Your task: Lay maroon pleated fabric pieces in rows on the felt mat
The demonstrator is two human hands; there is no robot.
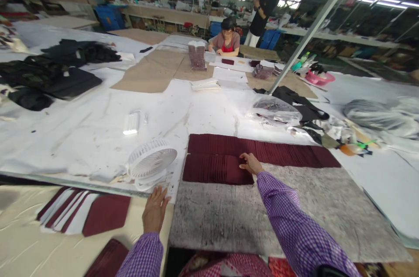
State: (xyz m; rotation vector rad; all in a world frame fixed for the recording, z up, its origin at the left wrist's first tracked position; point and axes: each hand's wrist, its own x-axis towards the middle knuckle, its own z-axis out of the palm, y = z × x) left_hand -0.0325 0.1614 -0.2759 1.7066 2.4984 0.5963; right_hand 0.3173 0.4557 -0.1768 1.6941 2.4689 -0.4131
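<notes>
My right hand (250, 164) reaches forward and presses its fingertips on the right end of a short row of overlapped maroon fabric pieces (214, 169). A longer row of the same maroon pieces (281, 153) lies just behind it on the grey felt mat (278, 211). My left hand (154, 209) rests flat, fingers spread, on the table edge beside a small white fan (151, 162). It holds nothing. Both arms wear purple checked sleeves.
More maroon and white pieces (85, 216) lie fanned at the lower left. Black garments (49, 78) pile at the left, plastic bags (276, 113) and scraps at the right. A slanted metal pole (314, 28) rises mid-table. A seated person (227, 43) works at the far end; another stands behind.
</notes>
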